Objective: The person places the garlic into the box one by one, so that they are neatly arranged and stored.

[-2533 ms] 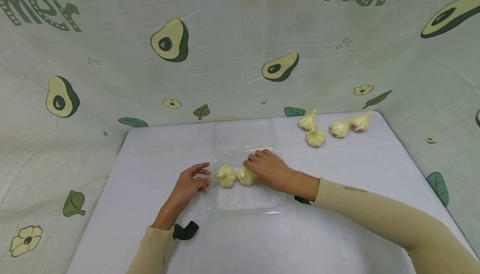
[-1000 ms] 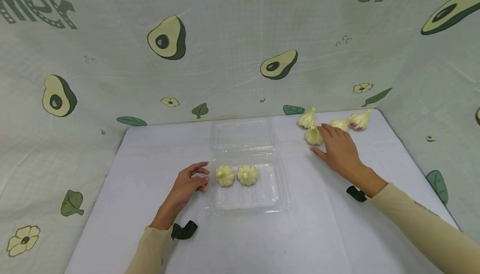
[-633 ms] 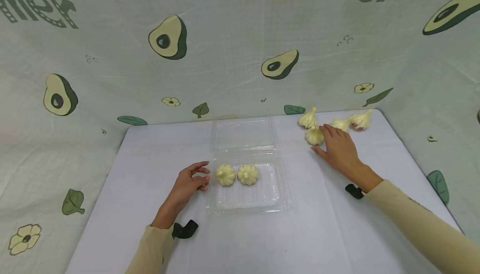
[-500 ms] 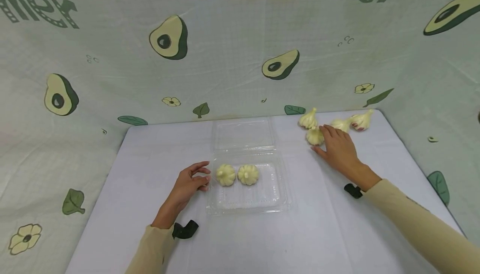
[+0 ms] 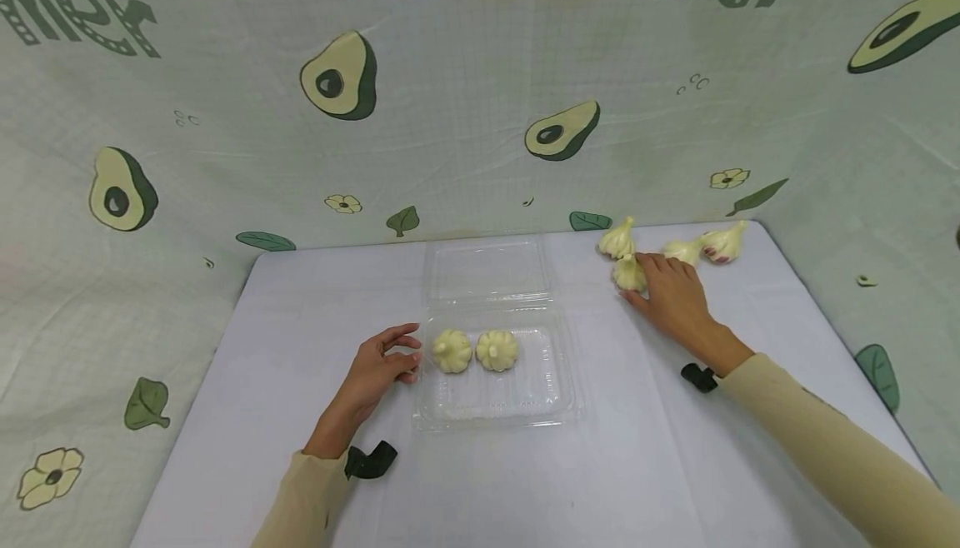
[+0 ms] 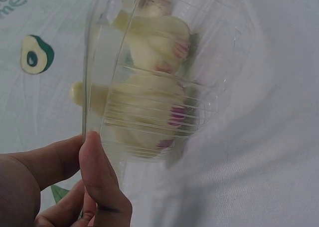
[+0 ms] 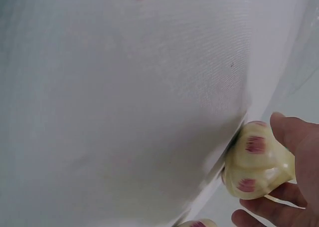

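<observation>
A clear plastic clamshell box [image 5: 543,394] lies unfolded mid-table, its lid [image 5: 487,271] flat behind it. Two garlic bulbs, one at the left [image 5: 452,351] and one beside it [image 5: 497,351], sit side by side in its back left part. My left hand [image 5: 378,371] pinches the box's left rim between thumb and index finger, as the left wrist view shows. At the back right, my right hand [image 5: 675,294] grips a garlic bulb [image 7: 259,159], thumb on one side and fingers on the other. That bulb stays at the table surface, partly covered by the hand.
Another garlic bulb [image 5: 617,238] stands just behind the gripped one. Two more, a nearer bulb [image 5: 681,251] and a farther bulb [image 5: 722,243], lie beyond my right fingers near the table's back right corner. A patterned cloth [image 5: 465,156] hangs behind the white table [image 5: 480,490].
My right hand has let go of the second bulb in the box and moved back right to another bulb, its fingers closing round it. The left hand stays at the rim.
</observation>
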`<state>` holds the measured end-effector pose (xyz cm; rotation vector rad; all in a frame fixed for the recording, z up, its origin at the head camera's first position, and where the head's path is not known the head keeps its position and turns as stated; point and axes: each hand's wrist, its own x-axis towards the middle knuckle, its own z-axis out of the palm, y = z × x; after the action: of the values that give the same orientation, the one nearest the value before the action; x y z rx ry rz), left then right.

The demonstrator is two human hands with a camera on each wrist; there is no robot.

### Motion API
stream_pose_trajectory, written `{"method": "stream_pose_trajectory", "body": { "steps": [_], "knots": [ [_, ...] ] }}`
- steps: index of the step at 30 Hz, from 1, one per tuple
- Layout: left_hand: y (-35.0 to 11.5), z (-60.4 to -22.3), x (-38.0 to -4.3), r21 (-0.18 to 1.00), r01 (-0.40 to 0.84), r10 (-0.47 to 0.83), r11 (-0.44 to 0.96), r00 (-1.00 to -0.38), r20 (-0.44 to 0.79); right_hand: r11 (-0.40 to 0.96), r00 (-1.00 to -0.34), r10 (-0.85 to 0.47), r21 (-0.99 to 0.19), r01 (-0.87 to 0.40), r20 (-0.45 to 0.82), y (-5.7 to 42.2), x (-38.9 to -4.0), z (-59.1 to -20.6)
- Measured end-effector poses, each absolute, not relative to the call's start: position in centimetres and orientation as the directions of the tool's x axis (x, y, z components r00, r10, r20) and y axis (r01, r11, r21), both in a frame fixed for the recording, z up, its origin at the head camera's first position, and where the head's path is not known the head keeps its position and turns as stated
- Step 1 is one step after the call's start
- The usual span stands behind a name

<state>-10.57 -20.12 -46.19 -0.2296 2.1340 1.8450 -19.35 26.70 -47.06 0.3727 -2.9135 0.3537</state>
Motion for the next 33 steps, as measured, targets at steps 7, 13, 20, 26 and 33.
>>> {"method": "stream_pose_trajectory", "body": {
  "steps": [7,13,20,26,33],
  "knots": [
    [-20.1,-46.1,-10.5,0.934,-0.322,0.075,0.156,-0.939,-0.336,0.947,-0.953,-0.223,-0.185,-0.261,0.205,26.6,-19.5,-47.0],
    [-20.1,-46.1,-10.5,0.937,-0.314,0.080,0.155,-0.941,-0.329,0.948,-0.958,-0.216,-0.192,-0.252,0.188,26.5,-19.8,-46.8],
    [-20.0,-46.1,-10.5,0.939,-0.310,0.085,0.150,-0.942,-0.324,0.944,-0.956,-0.228,-0.199,-0.263,0.184,26.6,-19.5,-46.6],
    [-20.0,-46.1,-10.5,0.936,-0.316,0.079,0.155,-0.941,-0.330,0.930,-0.945,-0.244,-0.225,-0.291,0.217,26.3,-18.6,-45.7],
    [-20.1,-46.1,-10.6,0.935,-0.319,0.086,0.157,-0.939,-0.334,0.914,-0.927,-0.270,-0.231,-0.332,0.262,25.3,-16.8,-44.1]
  ]
}}
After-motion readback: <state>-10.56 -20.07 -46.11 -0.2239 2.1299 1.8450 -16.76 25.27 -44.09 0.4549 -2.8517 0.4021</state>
